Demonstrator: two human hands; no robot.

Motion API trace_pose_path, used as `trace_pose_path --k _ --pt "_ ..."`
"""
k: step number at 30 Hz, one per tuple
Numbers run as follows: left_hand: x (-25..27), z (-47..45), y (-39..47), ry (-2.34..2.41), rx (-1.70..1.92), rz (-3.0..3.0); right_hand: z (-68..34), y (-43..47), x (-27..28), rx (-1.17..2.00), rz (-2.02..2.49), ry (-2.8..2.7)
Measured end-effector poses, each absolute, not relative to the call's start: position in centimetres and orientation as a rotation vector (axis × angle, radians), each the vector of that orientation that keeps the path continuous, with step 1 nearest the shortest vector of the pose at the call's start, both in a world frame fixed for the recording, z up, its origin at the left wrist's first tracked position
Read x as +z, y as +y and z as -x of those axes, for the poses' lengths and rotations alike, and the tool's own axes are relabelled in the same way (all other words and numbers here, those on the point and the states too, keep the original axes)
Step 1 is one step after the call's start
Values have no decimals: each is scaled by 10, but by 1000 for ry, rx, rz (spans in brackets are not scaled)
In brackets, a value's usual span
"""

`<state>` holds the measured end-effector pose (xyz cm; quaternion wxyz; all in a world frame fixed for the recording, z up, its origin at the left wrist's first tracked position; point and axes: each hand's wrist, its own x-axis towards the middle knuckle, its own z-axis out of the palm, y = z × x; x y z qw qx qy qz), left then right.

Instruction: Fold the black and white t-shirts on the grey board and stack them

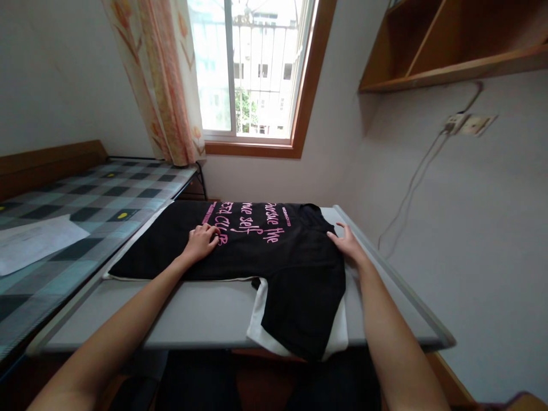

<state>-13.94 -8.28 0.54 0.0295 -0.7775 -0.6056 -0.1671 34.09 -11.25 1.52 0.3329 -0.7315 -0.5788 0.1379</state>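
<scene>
A black T-shirt (299, 274) with pink lettering lies spread sideways, its collar towards the right and one sleeve hanging near the front edge. Beneath it is a white garment (257, 325), showing along the hem and around the sleeve. My left hand (202, 242) rests on the shirt's body beside the lettering, fingers slightly bent and apart. At the shoulder by the collar, my right hand (349, 244) touches the cloth with its thumb; thumb and forefinger are spread. Its other fingers are partly hidden. Both garments lie on a grey tabletop (201, 319).
On the left stands a bed with a checked sheet (128, 185) and white paper (38, 242) on it. Behind are a curtain (166, 85) and a window (257, 74). A wooden shelf (454, 65) and a socket (456, 123) with a hanging cable are on the right wall.
</scene>
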Motion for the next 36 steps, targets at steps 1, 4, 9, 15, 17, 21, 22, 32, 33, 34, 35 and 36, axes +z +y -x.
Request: trace_pose_path --k 1,4,9,15,17,21,22,32,33,34,35,36 --pt "5 140 -84 -1850 -549 2416 -342 -115 17 452 1846 -1523" --pt "7 141 -88 -1762 -664 2486 -344 -124 27 761 1691 -1500" --pt "9 134 -91 -1597 -772 2605 -346 -142 52 1187 1577 -1603" --pt "6 136 -89 -1597 -783 2690 -345 -147 56 1396 1515 -1610" --pt "6 136 -90 -1599 -783 2694 -344 -146 56 1399 1501 -1547" --pt "7 136 -91 -1607 -776 2693 -340 -147 55 1389 1420 -1452" --pt "7 136 -91 -1603 -780 2696 -339 -147 54 1379 1415 -1435" --pt "1 136 -87 -1594 -786 2671 -352 -177 49 1326 1535 -1616" --pt "1 135 -88 -1593 -781 2663 -353 -183 50 1313 1525 -1652" --pt "2 135 -89 -1592 -777 2655 -354 -190 51 1302 1513 -1688" --pt "2 134 -90 -1590 -774 2646 -354 -197 52 1291 1501 -1723" --pt "3 133 -92 -1588 -771 2639 -354 -203 52 1283 1487 -1759"
